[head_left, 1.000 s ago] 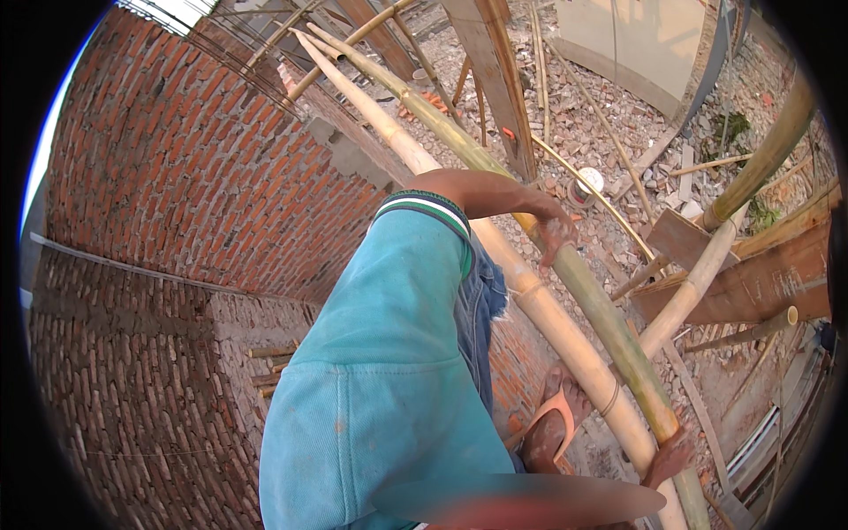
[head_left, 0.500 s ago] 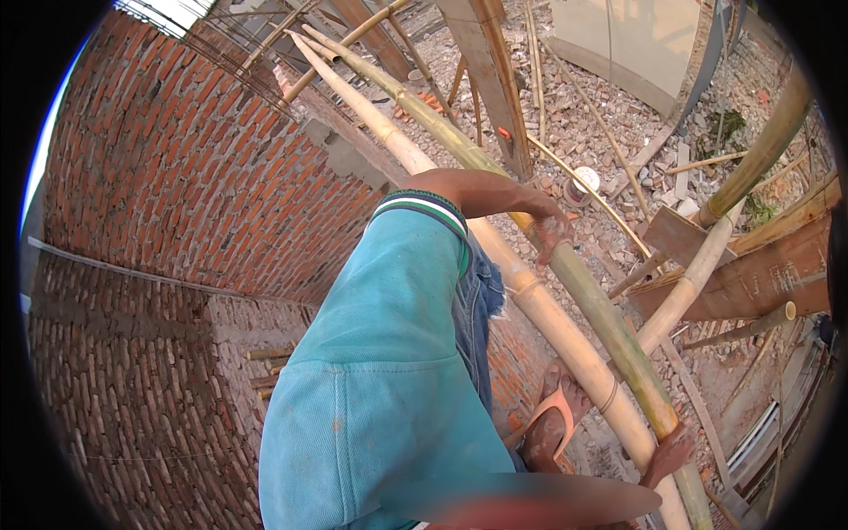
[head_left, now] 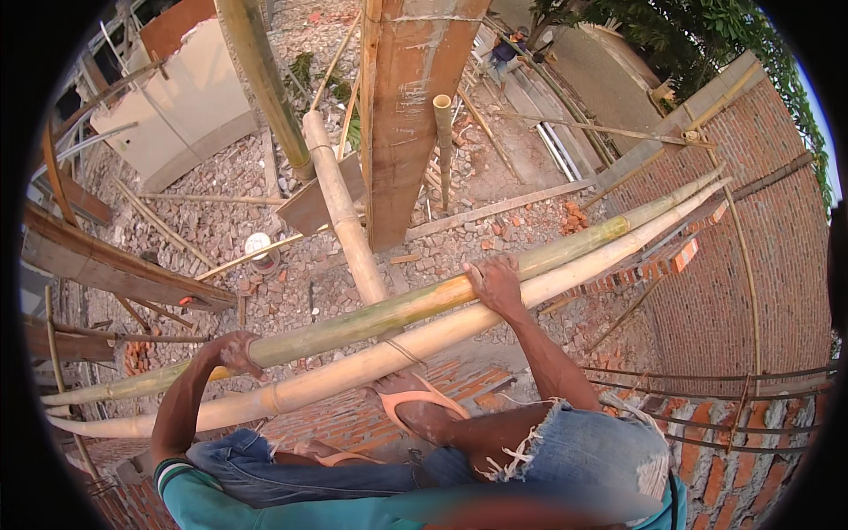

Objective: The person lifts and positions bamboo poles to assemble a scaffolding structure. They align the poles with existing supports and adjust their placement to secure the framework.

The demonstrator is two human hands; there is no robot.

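Observation:
A long green bamboo pole (head_left: 371, 320) runs across in front of me, and both my hands grip it. My left hand (head_left: 237, 355) is closed around it on the left. Farther right, my right hand (head_left: 496, 283) is closed over the same pole, fingers on its far side. On my side of it lies a pale bamboo pole (head_left: 336, 380), almost parallel, with a thin tie (head_left: 406, 353) around it. A shorter bamboo pole (head_left: 340, 194) passes under both, pointing away from me. My feet, in orange sandals (head_left: 424, 406), are on brickwork just below the pale pole.
Tall wooden boards (head_left: 397, 115) and an upright bamboo post (head_left: 261, 84) stand ahead. Rubble with a white bucket (head_left: 259, 247) lies well below. A brick wall (head_left: 715, 300) rises at right, and thin rods (head_left: 707, 382) run along my right side. A person (head_left: 505, 51) is far off.
My view has swung from the left to the right, so the poles now lie across it. Both hands stay on the green bamboo pole.

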